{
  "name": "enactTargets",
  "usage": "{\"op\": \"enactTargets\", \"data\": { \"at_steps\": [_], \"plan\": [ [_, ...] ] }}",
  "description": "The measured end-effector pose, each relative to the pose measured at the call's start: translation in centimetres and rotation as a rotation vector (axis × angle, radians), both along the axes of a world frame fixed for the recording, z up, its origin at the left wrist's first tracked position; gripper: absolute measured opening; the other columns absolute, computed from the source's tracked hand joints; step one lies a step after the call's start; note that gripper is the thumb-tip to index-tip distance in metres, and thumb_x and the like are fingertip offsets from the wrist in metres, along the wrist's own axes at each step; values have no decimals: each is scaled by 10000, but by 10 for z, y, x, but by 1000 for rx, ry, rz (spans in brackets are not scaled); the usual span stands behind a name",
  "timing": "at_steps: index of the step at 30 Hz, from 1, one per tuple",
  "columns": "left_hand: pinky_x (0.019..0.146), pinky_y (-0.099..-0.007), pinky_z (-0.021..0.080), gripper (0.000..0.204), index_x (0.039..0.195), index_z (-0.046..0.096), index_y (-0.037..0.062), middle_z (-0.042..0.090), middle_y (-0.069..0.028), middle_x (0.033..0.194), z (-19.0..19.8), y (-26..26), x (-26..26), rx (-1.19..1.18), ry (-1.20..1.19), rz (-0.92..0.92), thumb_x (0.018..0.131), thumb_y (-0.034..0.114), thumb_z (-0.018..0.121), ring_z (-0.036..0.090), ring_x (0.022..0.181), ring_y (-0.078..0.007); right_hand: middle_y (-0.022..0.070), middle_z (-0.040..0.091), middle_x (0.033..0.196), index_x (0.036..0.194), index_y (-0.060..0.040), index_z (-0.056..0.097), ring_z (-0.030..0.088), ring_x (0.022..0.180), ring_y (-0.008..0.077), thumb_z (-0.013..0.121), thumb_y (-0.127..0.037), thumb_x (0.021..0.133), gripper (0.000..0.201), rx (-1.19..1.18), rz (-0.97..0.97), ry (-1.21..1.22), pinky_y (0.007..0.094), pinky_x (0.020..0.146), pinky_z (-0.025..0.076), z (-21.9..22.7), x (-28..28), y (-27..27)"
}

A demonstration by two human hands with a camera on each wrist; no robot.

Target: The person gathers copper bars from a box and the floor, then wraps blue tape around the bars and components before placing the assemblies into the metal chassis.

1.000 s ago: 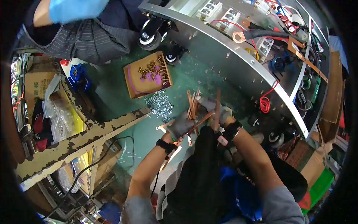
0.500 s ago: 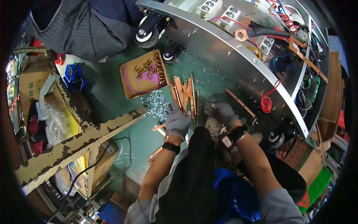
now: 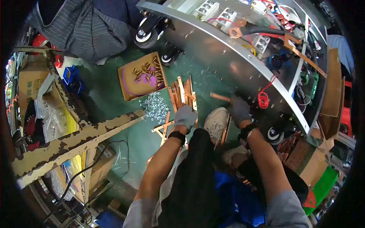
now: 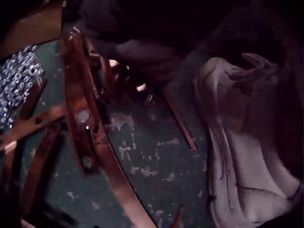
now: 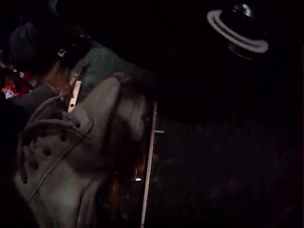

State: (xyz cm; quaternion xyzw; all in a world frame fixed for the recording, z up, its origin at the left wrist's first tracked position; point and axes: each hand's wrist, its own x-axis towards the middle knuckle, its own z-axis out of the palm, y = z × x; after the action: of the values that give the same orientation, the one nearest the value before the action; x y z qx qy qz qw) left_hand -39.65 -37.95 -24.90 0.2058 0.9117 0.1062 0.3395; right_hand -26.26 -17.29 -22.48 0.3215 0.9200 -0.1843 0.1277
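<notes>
My gloved left hand lies over the near end of a bunch of copper bars on the green floor. In the left wrist view, dark glove fingers overlap the copper bars, which have round holes; whether they grip any, I cannot tell. Farther right, my gloved right hand holds one end of a single copper bar that sticks out to the left. The right wrist view is dark and mostly filled by a shoe, with the right hand's fingers hidden.
A shallow cardboard box holds brass bolts; loose nuts lie beside it. More copper bars are left of my shoe. The metal cabinet with casters and wiring borders the far right. A chipped beam juts in from the left.
Both hands have come apart; the bunch of bars went from between them to the floor. My right hand has moved right and taken the lone bar, turning it and shifting it left.
</notes>
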Motion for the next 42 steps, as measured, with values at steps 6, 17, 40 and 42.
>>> {"op": "enactTargets", "data": {
  "at_steps": [6, 17, 40, 42],
  "plan": [
    [672, -382, 516, 320, 854, 697, -3, 675, -179, 742, 27, -29, -13, 377, 73, 392, 810, 314, 681, 674, 738, -320, 183, 625, 1019, 1001, -54, 639, 608, 904, 396, 585, -30, 765, 243, -446, 30, 617, 440, 762, 503, 14, -28, -26],
    [756, -440, 515, 418, 904, 690, 24, 686, -183, 899, 12, -4, -24, 27, 147, 227, 781, 423, 688, 656, 846, -389, 121, 678, 926, 865, -66, 687, 637, 894, 335, 569, 13, 712, 208, -688, 329, 517, 380, 786, 520, -33, -53, -54],
    [671, -397, 502, 322, 832, 704, 53, 673, -117, 759, -36, -134, 5, 462, -245, -459, 824, 373, 666, 636, 721, -318, 139, 678, 960, 961, -74, 681, 645, 907, 340, 558, 4, 758, 249, -745, 271, 490, 380, 811, 522, -55, -41, -65],
    [746, -411, 523, 328, 857, 694, 54, 675, -144, 837, -35, -123, 27, 288, 53, -530, 838, 359, 574, 659, 829, -314, 133, 675, 971, 950, -72, 672, 648, 910, 332, 554, 46, 749, 261, -747, 318, 551, 371, 809, 520, -66, -44, -66]
  ]
}}
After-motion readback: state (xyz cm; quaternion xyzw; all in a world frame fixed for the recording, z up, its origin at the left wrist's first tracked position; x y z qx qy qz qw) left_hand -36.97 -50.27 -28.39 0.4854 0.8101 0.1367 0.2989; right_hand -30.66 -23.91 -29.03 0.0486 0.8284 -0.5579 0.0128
